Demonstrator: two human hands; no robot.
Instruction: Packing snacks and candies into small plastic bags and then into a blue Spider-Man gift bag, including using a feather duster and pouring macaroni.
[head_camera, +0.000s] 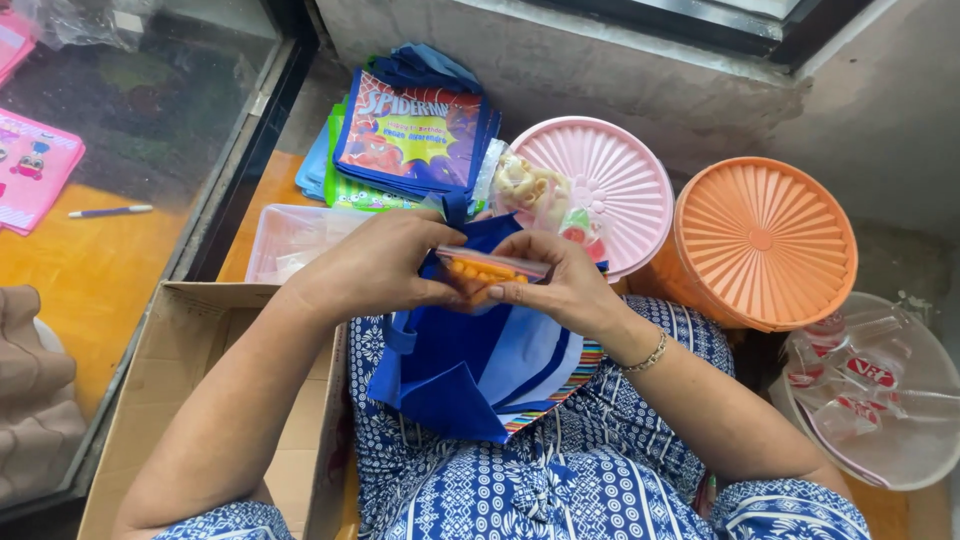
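Observation:
Both hands meet over my lap. My left hand (375, 268) and my right hand (562, 282) pinch a small clear packet of orange snacks (487, 270) between their fingers, right above the mouth of a blue fabric bag (460, 365) that lies on my patterned blue dress. A bracelet circles my right wrist. Just beyond the hands, a clear bag of pale snacks (530, 190) rests against a pink ribbed lid.
A stack of printed fabric bags (412, 135) lies ahead. A pink lidded container (605, 180) and an orange one (765, 240) stand to the right, with a basin of plastic wrappers (880, 400). A clear tray (290, 240) and cardboard box (190, 370) sit left, beside a glass case.

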